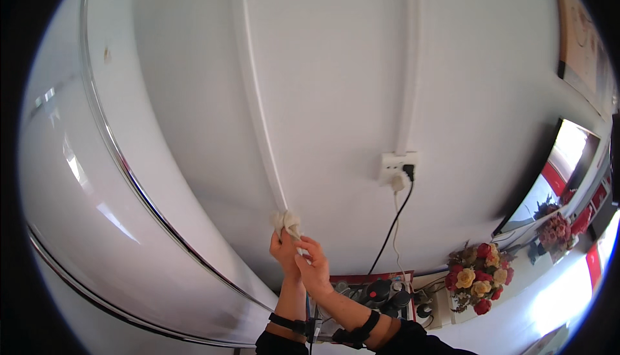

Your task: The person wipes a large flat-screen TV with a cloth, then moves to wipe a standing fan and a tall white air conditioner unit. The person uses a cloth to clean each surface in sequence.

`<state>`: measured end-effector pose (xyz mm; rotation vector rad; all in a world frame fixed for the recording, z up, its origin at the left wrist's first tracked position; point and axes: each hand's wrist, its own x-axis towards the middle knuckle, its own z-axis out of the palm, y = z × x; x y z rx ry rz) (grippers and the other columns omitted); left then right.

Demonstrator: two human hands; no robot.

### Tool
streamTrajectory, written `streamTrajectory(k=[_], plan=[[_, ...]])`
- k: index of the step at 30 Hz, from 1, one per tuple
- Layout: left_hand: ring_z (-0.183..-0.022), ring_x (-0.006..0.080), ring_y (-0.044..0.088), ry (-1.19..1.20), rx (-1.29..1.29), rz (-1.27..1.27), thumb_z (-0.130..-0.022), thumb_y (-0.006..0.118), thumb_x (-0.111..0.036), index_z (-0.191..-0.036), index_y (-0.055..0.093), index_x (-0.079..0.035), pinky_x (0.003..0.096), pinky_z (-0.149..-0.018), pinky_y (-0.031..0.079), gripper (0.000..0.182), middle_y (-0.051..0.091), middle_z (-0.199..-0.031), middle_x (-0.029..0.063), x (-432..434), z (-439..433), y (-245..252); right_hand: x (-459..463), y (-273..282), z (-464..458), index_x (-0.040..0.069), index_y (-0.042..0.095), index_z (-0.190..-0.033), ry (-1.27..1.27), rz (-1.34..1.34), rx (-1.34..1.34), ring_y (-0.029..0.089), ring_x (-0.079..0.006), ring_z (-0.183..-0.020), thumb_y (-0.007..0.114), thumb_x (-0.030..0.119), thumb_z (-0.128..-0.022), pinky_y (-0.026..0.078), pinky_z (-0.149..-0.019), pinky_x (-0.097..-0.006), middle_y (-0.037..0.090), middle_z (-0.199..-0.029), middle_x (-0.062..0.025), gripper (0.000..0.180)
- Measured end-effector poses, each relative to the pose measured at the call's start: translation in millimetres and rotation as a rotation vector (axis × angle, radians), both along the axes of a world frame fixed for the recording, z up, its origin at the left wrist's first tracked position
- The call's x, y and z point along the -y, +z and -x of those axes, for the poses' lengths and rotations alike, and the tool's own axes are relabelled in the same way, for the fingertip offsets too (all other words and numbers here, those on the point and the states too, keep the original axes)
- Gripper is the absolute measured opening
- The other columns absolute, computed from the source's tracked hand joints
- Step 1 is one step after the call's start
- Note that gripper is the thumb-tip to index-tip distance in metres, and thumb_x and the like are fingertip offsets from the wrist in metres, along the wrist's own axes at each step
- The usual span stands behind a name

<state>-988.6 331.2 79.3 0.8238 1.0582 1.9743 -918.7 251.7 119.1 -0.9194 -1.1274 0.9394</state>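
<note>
Both hands are raised together close to the wall, at the lower end of a narrow white cable duct (256, 93). My left hand (285, 251) grips a bunched off-white cloth (286, 220) that covers the duct's lower end. Just right of it and slightly lower, my right hand (312, 264) has its fingers curled around a small white piece near the cloth's lower edge; whether that piece is cloth or something else cannot be told. Black straps circle both forearms.
A glossy white refrigerator (160, 219) curves along the left. Right of the hands are a wall socket (399, 166) with two plugs and hanging cords, a box (368, 277) of dark items below, artificial flowers (477, 277), and a television (552, 175).
</note>
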Motion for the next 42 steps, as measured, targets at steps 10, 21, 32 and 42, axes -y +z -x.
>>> streamTrajectory(k=[10,21,32,42], plan=[[-0.099,0.0306,0.063,0.171,-1.069,-1.008,-0.074,0.069,0.006,-0.102,0.071,0.001,0.0363,-0.082,0.055,0.029,0.066,-0.113,0.0120,-15,-168,280,65,190,-143,0.001,0.067,-0.115,-0.568,-0.668,0.373,0.052,-0.0340,-0.125,0.059,-0.008,-0.080,0.043,-0.100,-0.0419,0.050,-0.141,-0.0228,0.037],[-0.091,0.0264,0.063,0.262,-1.214,-1.119,-0.076,0.071,0.000,-0.088,0.068,-0.004,0.0350,-0.073,0.056,0.014,0.066,-0.100,0.0061,-72,-205,318,65,197,-221,0.002,0.071,-0.108,-0.719,-0.674,0.464,0.054,-0.0371,-0.120,0.062,-0.007,-0.079,0.045,-0.094,-0.0420,0.055,-0.135,-0.0224,0.032],[-0.090,0.0285,0.064,0.216,-1.058,-1.065,-0.077,0.070,0.007,-0.091,0.071,-0.004,0.0354,-0.075,0.054,0.017,0.067,-0.102,0.0097,-66,-212,363,64,208,-221,0.002,0.071,-0.106,-0.674,-0.698,0.456,0.055,-0.0378,-0.119,0.063,-0.008,-0.078,0.044,-0.099,-0.0426,0.056,-0.132,-0.0215,0.030],[-0.091,0.0279,0.066,0.202,-0.850,-0.942,-0.076,0.073,0.004,-0.087,0.067,-0.002,0.0353,-0.079,0.054,0.014,0.068,-0.101,0.0111,-77,-199,429,54,202,-214,0.001,0.072,-0.102,-0.644,-0.673,0.460,0.055,-0.0366,-0.118,0.063,-0.007,-0.078,0.045,-0.098,-0.0422,0.057,-0.131,-0.0214,0.027]])
